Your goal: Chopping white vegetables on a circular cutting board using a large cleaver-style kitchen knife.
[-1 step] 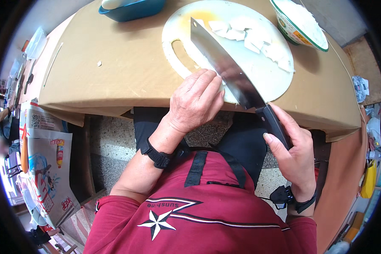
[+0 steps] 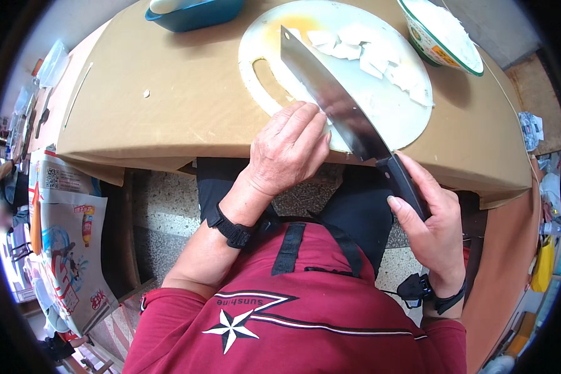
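Note:
My right hand (image 2: 433, 221) is wrapped round the black handle of a broad kitchen knife (image 2: 336, 93), thumb along the handle's side. The blade slants up and left across a white oval cutting board (image 2: 389, 121). Beside the blade, at the board's near edge, my left hand (image 2: 290, 146) is closed with its fingers bunched together. A bit of white shows by its fingertips, but what they hold is hidden. Several white cut pieces (image 2: 374, 59) lie on the far part of the board, past the blade. An orange-yellow stain marks the board's far left.
A patterned bowl (image 2: 439, 40) heaped with white stuff stands right of the board. At the far left edge is a blue basin (image 2: 196, 15) with something white in it. Brown cloth (image 2: 168, 112) covers the table; a small white scrap (image 2: 146, 93) lies on it.

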Motion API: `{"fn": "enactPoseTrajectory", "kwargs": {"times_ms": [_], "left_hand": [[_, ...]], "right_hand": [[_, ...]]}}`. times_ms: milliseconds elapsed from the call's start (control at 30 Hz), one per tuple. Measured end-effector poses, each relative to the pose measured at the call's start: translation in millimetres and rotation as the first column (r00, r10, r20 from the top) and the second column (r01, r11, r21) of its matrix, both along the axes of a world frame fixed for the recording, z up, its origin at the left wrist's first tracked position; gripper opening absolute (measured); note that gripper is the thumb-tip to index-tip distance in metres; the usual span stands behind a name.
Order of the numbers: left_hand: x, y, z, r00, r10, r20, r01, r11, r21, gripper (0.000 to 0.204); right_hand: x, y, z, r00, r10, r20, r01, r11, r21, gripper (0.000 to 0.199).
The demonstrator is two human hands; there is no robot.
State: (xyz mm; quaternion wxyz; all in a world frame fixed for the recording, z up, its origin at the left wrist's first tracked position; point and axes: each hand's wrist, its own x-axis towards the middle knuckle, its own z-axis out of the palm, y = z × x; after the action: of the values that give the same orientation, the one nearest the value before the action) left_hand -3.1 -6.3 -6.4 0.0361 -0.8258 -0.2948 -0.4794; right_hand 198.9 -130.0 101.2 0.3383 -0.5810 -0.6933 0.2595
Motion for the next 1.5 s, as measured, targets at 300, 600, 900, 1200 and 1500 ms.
{"fn": "enactPoseTrajectory", "kwargs": {"times_ms": [300, 600, 900, 1200, 1500], "left_hand": [[-1, 1, 0, 1.000, -0.010, -0.002, 0.010, 1.000, 0.021, 0.026], [-2, 3, 0, 1.000, -0.018, -0.011, 0.019, 0.999, 0.027, 0.020], [-2, 2, -1, 1.000, -0.005, -0.024, 0.005, 1.000, 0.025, 0.020], [-1, 2, -2, 1.000, -0.016, -0.013, 0.017, 1.000, 0.024, 0.018], [-2, 0, 0, 1.000, -0.016, -0.014, 0.017, 1.000, 0.019, 0.021]], "right_hand": [[-6, -1, 8, 1.000, -0.006, 0.029, 0.009, 0.997, -0.083, 0.052], [-13, 2, 17, 0.998, -0.005, 0.070, 0.013, 0.993, -0.116, 0.052], [-19, 7, 19, 0.994, -0.010, 0.106, 0.021, 0.994, -0.108, 0.053], [-21, 9, 17, 0.991, -0.005, 0.134, 0.012, 0.998, -0.056, 0.052], [-28, 29, 8, 0.992, 0.016, 0.129, -0.015, 1.000, -0.011, 0.046]]}}
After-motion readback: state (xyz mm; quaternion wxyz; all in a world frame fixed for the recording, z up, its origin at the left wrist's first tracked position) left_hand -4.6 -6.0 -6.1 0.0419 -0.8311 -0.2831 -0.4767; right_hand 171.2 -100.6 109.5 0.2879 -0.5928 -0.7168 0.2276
